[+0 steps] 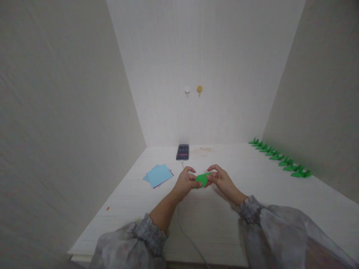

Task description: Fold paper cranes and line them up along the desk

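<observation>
A small piece of folded green paper (202, 179) is held between both hands just above the white table. My left hand (186, 179) pinches its left end between thumb and fingers. At its right end, my right hand (220, 179) grips the paper with the thumb in front, while the index finger arches above it. The exact folds are too small to make out. Left of my hands lies a loose stack of square paper sheets (160, 175), light blue on top with a thin red edge showing beneath.
A row of several green folded-paper birds (286, 162) runs along the right wall. Behind my hands a phone (183, 152) stands near the back wall, and a white cable (185, 232) trails toward the front edge. A small orange piece (108, 208) lies at left. Two hooks (199, 89) hang on the wall.
</observation>
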Tool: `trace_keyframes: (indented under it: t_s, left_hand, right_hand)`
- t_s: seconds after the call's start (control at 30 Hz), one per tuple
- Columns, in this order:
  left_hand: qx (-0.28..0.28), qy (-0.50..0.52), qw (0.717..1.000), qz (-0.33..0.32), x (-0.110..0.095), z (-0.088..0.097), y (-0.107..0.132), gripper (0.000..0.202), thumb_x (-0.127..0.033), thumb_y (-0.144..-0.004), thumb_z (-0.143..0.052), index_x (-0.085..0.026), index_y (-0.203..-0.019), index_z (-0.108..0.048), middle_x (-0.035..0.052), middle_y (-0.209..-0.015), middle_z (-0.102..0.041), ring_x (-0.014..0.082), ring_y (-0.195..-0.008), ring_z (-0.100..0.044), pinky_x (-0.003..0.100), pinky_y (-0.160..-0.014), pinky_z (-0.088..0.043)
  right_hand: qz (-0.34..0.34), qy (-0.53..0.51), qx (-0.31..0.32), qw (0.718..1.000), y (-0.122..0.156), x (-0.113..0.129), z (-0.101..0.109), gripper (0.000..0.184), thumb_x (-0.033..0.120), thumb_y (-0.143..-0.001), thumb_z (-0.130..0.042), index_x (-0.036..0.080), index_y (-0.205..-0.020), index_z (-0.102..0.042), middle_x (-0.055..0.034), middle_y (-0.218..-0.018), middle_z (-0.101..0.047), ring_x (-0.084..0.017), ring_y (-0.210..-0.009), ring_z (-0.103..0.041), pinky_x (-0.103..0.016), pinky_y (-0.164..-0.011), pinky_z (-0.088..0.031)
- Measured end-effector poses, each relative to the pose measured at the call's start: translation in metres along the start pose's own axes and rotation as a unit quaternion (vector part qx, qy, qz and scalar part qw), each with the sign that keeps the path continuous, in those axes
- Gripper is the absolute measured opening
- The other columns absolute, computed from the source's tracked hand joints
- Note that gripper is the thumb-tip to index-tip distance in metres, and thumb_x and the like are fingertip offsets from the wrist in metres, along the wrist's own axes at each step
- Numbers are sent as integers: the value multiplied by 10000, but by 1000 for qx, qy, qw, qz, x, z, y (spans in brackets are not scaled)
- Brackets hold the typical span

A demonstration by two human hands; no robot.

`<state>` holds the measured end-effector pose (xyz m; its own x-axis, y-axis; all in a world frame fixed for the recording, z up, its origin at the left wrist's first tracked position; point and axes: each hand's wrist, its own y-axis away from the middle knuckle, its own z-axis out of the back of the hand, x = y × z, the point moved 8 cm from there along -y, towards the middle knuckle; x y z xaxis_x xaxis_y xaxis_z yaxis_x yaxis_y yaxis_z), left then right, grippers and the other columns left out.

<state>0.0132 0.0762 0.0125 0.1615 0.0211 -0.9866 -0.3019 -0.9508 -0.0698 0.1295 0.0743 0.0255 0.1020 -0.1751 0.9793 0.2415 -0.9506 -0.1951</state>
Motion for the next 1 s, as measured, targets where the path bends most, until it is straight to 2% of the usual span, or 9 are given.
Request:
trace_keyframes:
  t_s: [0.1, 0.27, 0.4, 0.6, 0.83, 1.0]
  left_hand:
    - [-17, 0, 1000, 10, 2, 4, -1, 541, -131, -447, -710, -186, -831, -333, -69, -474, -550, 104, -411, -507, 201, -449, -358]
    - [-3, 2, 1000, 27, 7, 3, -3, 551, -130, -431, -717, -186, -817, -327, -61, -474, -560, 110, -409, -516, 205, -451, -366]
    - [9, 2, 1000, 25, 10, 0, -4, 561, -145, -436, -721, -190, -819, -315, -59, -479, -568, 111, -412, -524, 206, -461, -371]
    - [56, 28, 998, 19, 8, -8, -1, 577, -143, -462, -721, -193, -843, -290, -8, -575, -622, 150, -526, -588, 245, -533, -410]
    - [94, 48, 994, 17, 6, -8, 1, 568, -132, -471, -728, -185, -854, -313, 25, -695, -641, 153, -626, -609, 257, -599, -416]
    - [70, 31, 997, 13, 4, -7, 0, 490, -187, -514, -714, -158, -868, -376, 24, -679, -627, 143, -632, -603, 253, -609, -420]
  right_hand:
    - [10, 0, -3, 1000, 0, 2, -3, 328, 359, -662, -574, 198, -867, -376, 48, -540, -564, -126, -508, -569, -272, -544, -438]
    - [-12, -16, 7, 1000, 0, -6, -11, 496, 274, -526, -698, 205, -898, -378, 73, -559, -522, -102, -486, -529, -227, -481, -399]
    - [-12, -14, 11, 1000, 1, -8, -9, 470, 237, -543, -678, 204, -912, -388, 74, -555, -521, -102, -490, -526, -231, -488, -402]
    - [-9, -12, -4, 1000, 0, -8, -1, 437, 196, -571, -635, 204, -933, -390, 77, -517, -534, -110, -472, -529, -241, -492, -403]
    - [-26, -5, -31, 999, -1, -5, 4, 446, 181, -540, -634, 192, -921, -402, 87, -466, -521, -99, -420, -498, -224, -460, -381]
    - [-23, 16, -47, 999, 2, 0, 3, 366, 202, -552, -629, 172, -874, -457, 69, -511, -527, -98, -453, -510, -233, -484, -397]
